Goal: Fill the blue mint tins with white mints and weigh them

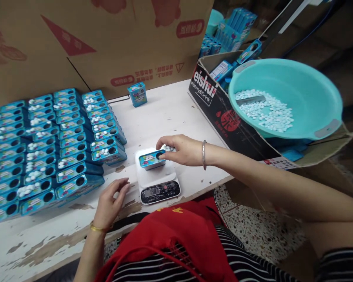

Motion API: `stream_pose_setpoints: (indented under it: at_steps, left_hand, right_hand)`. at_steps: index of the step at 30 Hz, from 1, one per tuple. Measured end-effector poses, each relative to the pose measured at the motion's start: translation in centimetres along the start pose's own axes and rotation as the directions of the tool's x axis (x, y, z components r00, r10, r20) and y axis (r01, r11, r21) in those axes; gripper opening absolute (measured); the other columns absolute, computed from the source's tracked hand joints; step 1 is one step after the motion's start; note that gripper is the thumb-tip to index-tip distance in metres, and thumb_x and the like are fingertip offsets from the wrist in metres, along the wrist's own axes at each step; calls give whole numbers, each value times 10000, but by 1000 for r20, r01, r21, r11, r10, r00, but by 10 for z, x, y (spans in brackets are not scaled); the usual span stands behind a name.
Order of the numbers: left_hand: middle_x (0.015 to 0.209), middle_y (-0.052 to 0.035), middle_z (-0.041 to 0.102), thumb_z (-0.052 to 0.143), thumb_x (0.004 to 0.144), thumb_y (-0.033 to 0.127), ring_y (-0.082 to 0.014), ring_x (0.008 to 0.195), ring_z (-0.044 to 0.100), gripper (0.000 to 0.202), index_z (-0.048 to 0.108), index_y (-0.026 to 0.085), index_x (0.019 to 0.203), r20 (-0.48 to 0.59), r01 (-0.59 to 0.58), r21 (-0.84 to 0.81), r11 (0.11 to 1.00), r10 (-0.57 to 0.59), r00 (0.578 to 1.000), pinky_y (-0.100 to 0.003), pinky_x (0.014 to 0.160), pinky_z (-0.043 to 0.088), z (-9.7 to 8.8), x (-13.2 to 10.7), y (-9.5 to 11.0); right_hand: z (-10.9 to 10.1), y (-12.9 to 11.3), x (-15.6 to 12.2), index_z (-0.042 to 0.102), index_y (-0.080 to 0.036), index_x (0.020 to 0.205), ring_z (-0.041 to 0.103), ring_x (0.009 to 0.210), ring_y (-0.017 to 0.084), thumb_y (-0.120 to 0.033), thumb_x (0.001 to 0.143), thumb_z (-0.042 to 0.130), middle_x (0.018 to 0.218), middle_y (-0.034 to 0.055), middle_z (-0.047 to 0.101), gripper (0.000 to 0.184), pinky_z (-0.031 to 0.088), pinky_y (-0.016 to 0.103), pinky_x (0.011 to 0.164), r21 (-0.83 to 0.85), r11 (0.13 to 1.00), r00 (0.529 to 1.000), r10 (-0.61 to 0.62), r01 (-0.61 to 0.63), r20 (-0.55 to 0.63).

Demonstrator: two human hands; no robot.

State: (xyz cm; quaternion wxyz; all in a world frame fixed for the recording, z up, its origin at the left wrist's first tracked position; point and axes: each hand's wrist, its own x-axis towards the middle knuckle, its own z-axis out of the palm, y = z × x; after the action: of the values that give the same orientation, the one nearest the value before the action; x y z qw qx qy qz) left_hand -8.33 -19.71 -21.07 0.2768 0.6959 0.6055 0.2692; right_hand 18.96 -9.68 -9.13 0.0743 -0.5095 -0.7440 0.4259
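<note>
A small blue candy tin (150,160) with a dark round opening lies on a white digital scale (156,178), whose display shows figures I cannot fully read. My right hand (184,150) curls over the tin's right end, with several white candies (169,148) held in it. Its thumb and forefinger are at the opening. Left of the scale, my left hand (113,201) rests at the table's front edge, fingers apart and holding nothing. Rows of blue tins (72,150) stand beyond it, some with white candies on top. Another blue tin (137,94) stands alone near the back.
At the right, a turquoise basin (308,90) contains white candies and a metal scoop (250,100). It sits on a black printed carton (208,102) that also contains blue packages. A large brown cardboard box (106,43) stands along the back of the white table (170,113).
</note>
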Motion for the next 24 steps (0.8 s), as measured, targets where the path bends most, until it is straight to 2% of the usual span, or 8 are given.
stream_pose_setpoints:
  at_steps: [3, 7, 11, 13, 15, 19, 21, 24]
  left_hand:
    - [947, -69, 717, 513, 883, 513, -168, 812, 662, 383, 664, 177, 987, 1, 2, 5, 1000, -2, 1000, -281, 746, 538, 0, -2, -4]
    - [956, -77, 715, 496, 884, 533, -176, 818, 661, 409, 665, 174, 985, 8, 17, -10, 1000, -17, 1000, -288, 749, 539, 1, -1, -5]
    - [960, -79, 715, 511, 881, 520, -172, 810, 658, 399, 667, 169, 988, 3, 14, -12, 1000, -14, 1000, -286, 745, 532, 3, 1, -7]
    - [960, -75, 716, 514, 880, 515, -168, 801, 655, 393, 668, 169, 987, -2, 15, -10, 1000, -15, 1000, -284, 741, 531, 3, 2, -7]
    - [959, -74, 718, 506, 881, 521, -166, 792, 653, 398, 669, 172, 979, 2, 20, -11, 1000, -20, 1000, -282, 734, 533, 3, 2, -8]
    - [973, -82, 718, 494, 882, 524, -175, 812, 658, 404, 668, 173, 983, 17, 35, -21, 999, -35, 999, -287, 741, 536, 4, 2, -11]
    - [977, -82, 712, 499, 886, 502, -172, 818, 659, 399, 654, 168, 1039, 4, 42, -15, 999, -42, 999, -288, 760, 532, 5, 4, -14]
    - [922, -69, 699, 490, 893, 464, -153, 735, 639, 410, 624, 156, 1128, -43, 43, 62, 997, -40, 998, -278, 731, 519, 7, 11, -18]
  right_hand:
    - [-1, -3, 4, 643, -182, 1059, 543, 811, 153, -179, 799, 675, 874, 27, 622, 262, 389, 260, 737, -108, 994, 1000, -11, 11, 1]
    - [2, -3, 10, 667, -164, 954, 551, 812, 155, -148, 794, 671, 850, 35, 623, 160, 397, 263, 737, -153, 988, 999, -37, 37, 3]
    - [0, 2, 13, 647, -151, 803, 529, 700, 113, -121, 793, 648, 749, 6, 586, 32, 409, 245, 662, 94, 994, 998, -47, 49, -31]
    - [-2, 10, 12, 622, -150, 823, 477, 581, 74, -178, 819, 645, 704, -14, 561, 36, 378, 214, 545, 405, 914, 1000, 0, -2, 5]
    - [-3, 24, 7, 602, -146, 848, 428, 513, 46, -265, 830, 665, 690, -18, 552, 137, 305, 185, 451, 679, 731, 997, 59, -71, 41]
    - [6, 57, -9, 585, -132, 801, 403, 502, 26, -328, 755, 749, 702, -12, 550, 259, 207, 172, 397, 887, 443, 979, 198, -132, 47]
    - [15, 68, -18, 581, -135, 794, 397, 497, 26, -307, 707, 781, 688, -18, 544, 278, 187, 179, 401, 899, 414, 970, 240, -142, 42]
    - [31, 73, -29, 580, -150, 860, 325, 451, 26, -340, 736, 746, 642, -41, 521, 281, 156, 198, 411, 876, 466, 967, 254, -123, 1]
